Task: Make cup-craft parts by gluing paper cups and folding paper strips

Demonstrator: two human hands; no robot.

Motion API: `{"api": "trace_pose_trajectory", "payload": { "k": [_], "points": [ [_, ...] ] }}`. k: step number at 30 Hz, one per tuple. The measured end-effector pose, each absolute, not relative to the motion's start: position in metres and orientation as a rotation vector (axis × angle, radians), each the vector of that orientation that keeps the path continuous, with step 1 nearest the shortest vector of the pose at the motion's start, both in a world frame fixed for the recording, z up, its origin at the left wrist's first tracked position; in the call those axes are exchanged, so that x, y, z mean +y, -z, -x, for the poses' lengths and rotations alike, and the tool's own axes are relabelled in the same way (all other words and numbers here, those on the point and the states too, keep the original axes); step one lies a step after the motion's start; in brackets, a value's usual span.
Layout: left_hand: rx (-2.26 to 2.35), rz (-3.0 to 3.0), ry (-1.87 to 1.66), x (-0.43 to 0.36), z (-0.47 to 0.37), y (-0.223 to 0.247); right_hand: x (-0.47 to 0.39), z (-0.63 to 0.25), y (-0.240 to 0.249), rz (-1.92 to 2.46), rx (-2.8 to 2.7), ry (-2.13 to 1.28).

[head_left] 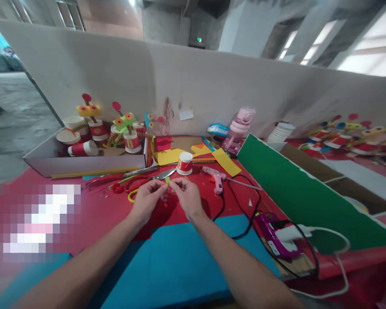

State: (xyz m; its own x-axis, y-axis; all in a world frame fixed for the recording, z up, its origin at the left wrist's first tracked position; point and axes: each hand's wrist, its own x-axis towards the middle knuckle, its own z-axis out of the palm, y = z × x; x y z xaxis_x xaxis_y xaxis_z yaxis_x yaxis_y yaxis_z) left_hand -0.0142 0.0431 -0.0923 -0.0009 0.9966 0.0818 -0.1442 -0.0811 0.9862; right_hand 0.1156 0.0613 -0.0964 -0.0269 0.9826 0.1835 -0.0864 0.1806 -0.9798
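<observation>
My left hand (148, 196) and my right hand (187, 197) meet above the red tabletop, each in a pinch. Between their fingertips is a small strip of paper (167, 180), with green and orange showing; the fingers hide most of it. Just behind the hands stands an upturned red-and-white paper cup (184, 164). Scissors (165, 174) with red handles lie beside my left hand, and a yellow handle loop (132, 195) shows near its wrist. A pink glue gun (215, 177) rests to the right of my right hand.
On the left, a white box (83, 167) holds paper-cup figures with springs. A green board wall (296, 193) slants along the right. Cables run to a purple power strip (278, 236). Yellow paper (227, 161) lies behind the glue gun, and a blue sheet (180, 262) lies under my forearms.
</observation>
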Motion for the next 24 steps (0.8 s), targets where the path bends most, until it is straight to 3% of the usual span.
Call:
{"api": "trace_pose_trajectory", "payload": {
  "k": [24],
  "points": [
    [1.173,-1.302,-1.313,0.0467,0.0196,0.0933,0.0637,-0.1224,0.0906,0.984,-1.173,-1.437]
  ]
}}
